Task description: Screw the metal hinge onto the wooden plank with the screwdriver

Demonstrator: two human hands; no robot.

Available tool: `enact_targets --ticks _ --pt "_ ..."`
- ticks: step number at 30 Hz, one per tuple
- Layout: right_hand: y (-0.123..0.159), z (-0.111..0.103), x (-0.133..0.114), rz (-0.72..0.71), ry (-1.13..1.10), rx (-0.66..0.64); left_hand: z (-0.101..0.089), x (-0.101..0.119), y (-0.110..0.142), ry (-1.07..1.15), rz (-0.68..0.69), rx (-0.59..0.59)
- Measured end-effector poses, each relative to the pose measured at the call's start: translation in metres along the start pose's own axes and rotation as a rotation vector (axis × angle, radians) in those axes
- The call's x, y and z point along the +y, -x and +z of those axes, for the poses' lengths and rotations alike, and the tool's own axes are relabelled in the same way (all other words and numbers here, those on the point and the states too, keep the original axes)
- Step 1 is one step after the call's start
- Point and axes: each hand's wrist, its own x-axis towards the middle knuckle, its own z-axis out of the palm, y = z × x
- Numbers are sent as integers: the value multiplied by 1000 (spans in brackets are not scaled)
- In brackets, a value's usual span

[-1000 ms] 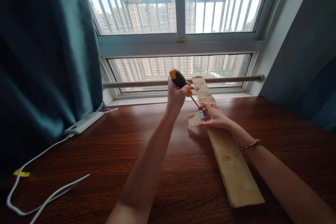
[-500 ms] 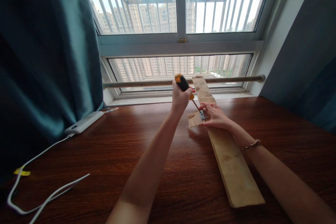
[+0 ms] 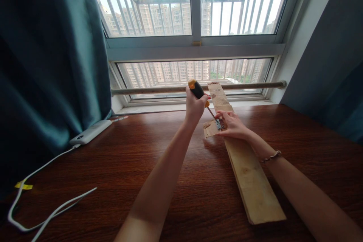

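My left hand (image 3: 195, 105) is wrapped round the black and yellow handle of a screwdriver (image 3: 196, 88). The screwdriver slants down to the right, its tip at a small metal hinge (image 3: 218, 124). Beneath the hinge lie a short piece of wood (image 3: 209, 129) and a long wooden board (image 3: 252, 181), the short piece sticking out to the board's left. My right hand (image 3: 231, 124) reaches over the board, thumb and fingers closed about the hinge from the right. The hand hides part of the hinge and board. Whether a screw sits under the tip is too small to tell.
Everything lies on a dark brown wooden tabletop (image 3: 113, 181). On the left are a white power bank (image 3: 93, 133) and a white cable (image 3: 51, 163). A metal rail (image 3: 159, 90) crosses before the window. A teal curtain (image 3: 56, 53) hangs at the left.
Almost nothing differs. The screwdriver handle has shifted very slightly to the left in my left hand; the right hand and board keep their places.
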Motion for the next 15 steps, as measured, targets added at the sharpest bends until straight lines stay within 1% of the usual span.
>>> enact_targets --ticks 8,15 --pt "0 -2 -2 13 4 -1 2 -6 -1 132 5 -66" --pt "0 -1 0 20 5 -5 2 -6 -1 182 -25 -149"
